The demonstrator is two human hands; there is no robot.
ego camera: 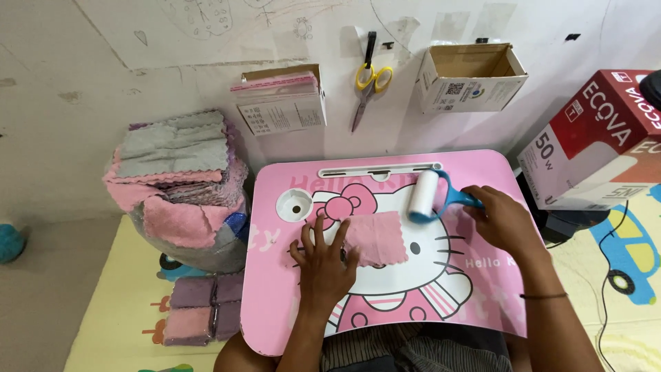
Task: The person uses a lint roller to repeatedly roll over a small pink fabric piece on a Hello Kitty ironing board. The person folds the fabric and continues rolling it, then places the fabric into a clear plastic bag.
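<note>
A small pink cloth lies flat in the middle of a pink lap table with a cartoon cat print. My left hand presses down on the cloth's left edge with fingers spread. My right hand grips the blue handle of a lint roller, whose white roll rests on the table just above the cloth's right corner.
A heap of grey and pink cloths sits in a bag at the left, with packed cloth bundles below it. On the wall hang yellow-handled scissors, a box with pink cloths and an open cardboard box. A red and white carton stands at the right.
</note>
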